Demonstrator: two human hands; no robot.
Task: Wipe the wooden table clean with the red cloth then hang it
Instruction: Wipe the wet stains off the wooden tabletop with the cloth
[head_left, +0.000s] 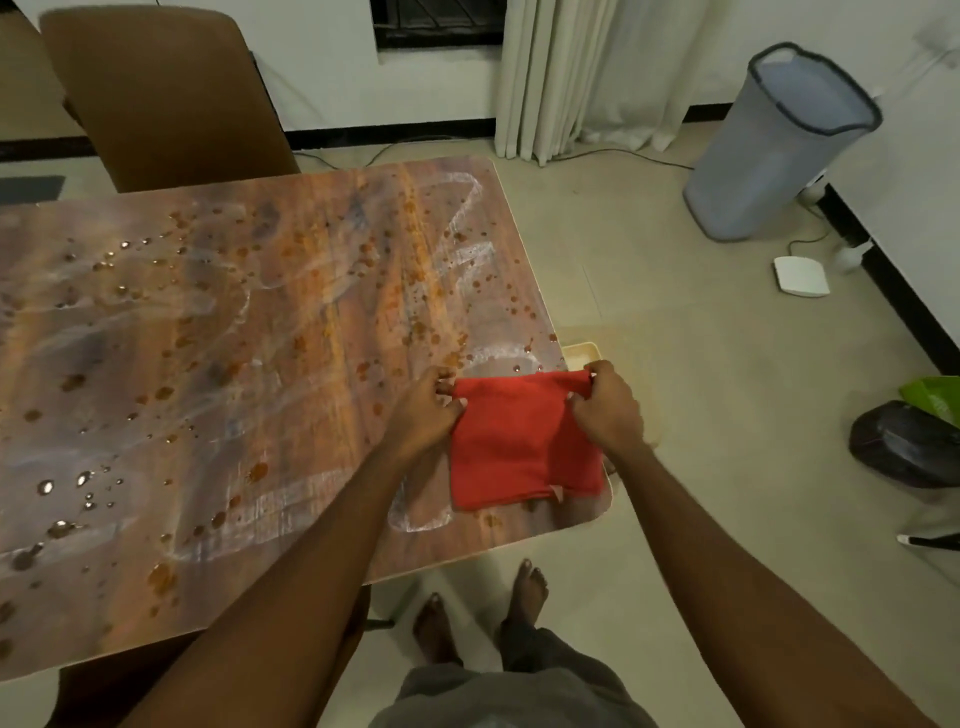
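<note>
Matt red cloth (522, 447) on glossy, wet wooden table (234, 338).

Both hands (431, 410) (605, 405) pinch red cloth (519, 457) on table (208, 338).

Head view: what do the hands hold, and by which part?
The red cloth; the left hand and right hand pinch its two far corners.

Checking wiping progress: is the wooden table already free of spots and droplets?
No, orange-brown spots and water droplets cover much of the wooden table beside the red cloth.
</note>
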